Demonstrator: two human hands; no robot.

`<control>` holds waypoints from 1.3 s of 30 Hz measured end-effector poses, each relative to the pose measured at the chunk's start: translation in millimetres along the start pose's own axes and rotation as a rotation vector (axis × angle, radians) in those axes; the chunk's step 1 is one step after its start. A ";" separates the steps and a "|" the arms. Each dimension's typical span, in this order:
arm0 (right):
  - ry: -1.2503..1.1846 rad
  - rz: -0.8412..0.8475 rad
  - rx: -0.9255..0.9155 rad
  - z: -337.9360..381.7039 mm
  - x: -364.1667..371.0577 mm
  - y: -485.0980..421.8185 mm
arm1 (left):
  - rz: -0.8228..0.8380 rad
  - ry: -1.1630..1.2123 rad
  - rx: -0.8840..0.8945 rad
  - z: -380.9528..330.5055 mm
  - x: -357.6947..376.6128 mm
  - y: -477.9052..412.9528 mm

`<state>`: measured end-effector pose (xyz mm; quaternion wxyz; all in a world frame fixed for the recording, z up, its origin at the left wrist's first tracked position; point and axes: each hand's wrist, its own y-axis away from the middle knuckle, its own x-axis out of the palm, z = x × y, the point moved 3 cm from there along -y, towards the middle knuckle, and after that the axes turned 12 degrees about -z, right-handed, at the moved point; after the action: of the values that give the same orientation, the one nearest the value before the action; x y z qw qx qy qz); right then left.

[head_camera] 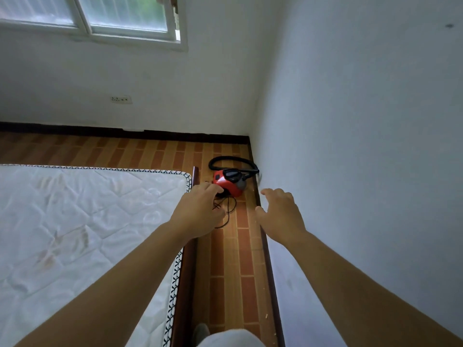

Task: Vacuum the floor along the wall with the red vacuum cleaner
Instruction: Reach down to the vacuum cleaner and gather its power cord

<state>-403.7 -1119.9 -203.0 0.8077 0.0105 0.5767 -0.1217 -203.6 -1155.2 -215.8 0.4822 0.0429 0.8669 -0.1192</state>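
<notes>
Item: red vacuum cleaner [229, 182], floor by wall [350, 121] | left hand [200, 211], right hand [281, 216]: fingers apart, empty | Advice: grasp hose [231, 159], avoid loose cord [229, 209].

A bare quilted mattress [82, 221] is lying on a dark wooden bed frame [186, 274]. A window [100, 16] and wall socket [121, 99] are occupying the far wall.

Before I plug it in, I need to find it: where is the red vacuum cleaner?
In the head view, the red vacuum cleaner sits on the floor in the far corner, between the bed frame and the right wall.
</notes>
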 end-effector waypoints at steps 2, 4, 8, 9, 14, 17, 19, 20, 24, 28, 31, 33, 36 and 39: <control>-0.007 0.007 0.016 0.9 6.0 -23.0 | 0.016 0.006 0.002 5.8 7.2 -24.2; -0.007 0.019 0.038 -1.3 12.5 -44.1 | 0.044 0.015 -0.007 12.5 16.1 -42.9; -0.020 0.035 0.076 -11.0 32.9 -97.3 | 0.089 0.001 -0.022 27.8 39.0 -86.0; -0.026 0.046 0.076 -13.1 40.6 -111.6 | 0.095 -0.004 -0.032 31.1 44.9 -98.3; -0.079 0.098 0.077 -25.0 82.0 -185.2 | 0.125 -0.015 -0.120 45.1 73.2 -164.1; -0.088 0.110 0.055 -33.2 92.1 -233.2 | 0.129 -0.051 -0.136 47.7 81.9 -206.8; -0.085 0.114 0.040 -34.5 93.5 -267.3 | 0.108 -0.060 -0.143 47.8 82.2 -236.6; -0.078 0.113 0.027 -33.4 94.4 -284.7 | 0.089 -0.063 -0.143 48.4 81.9 -250.9; -0.090 0.112 -0.006 -23.7 100.4 -343.2 | 0.054 -0.068 -0.154 55.3 83.5 -296.4; -0.098 0.129 -0.023 -15.0 116.1 -389.6 | 0.078 -0.076 -0.169 71.1 92.5 -342.9; -0.095 0.149 -0.021 -9.2 131.3 -426.5 | 0.085 -0.077 -0.146 86.0 102.4 -384.5; -0.077 0.149 -0.015 -3.2 140.2 -453.3 | 0.095 -0.069 -0.130 96.7 108.2 -413.2; -0.039 0.150 -0.006 9.1 146.1 -494.9 | 0.120 -0.062 -0.110 110.4 110.7 -457.0; -0.001 0.152 -0.018 23.6 146.1 -535.7 | 0.138 -0.080 -0.060 120.5 108.7 -501.9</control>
<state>-449.0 -1670.3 -265.5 0.8151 0.0469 0.5748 -0.0546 -256.9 -1675.3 -285.9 0.5247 0.0833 0.8449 -0.0615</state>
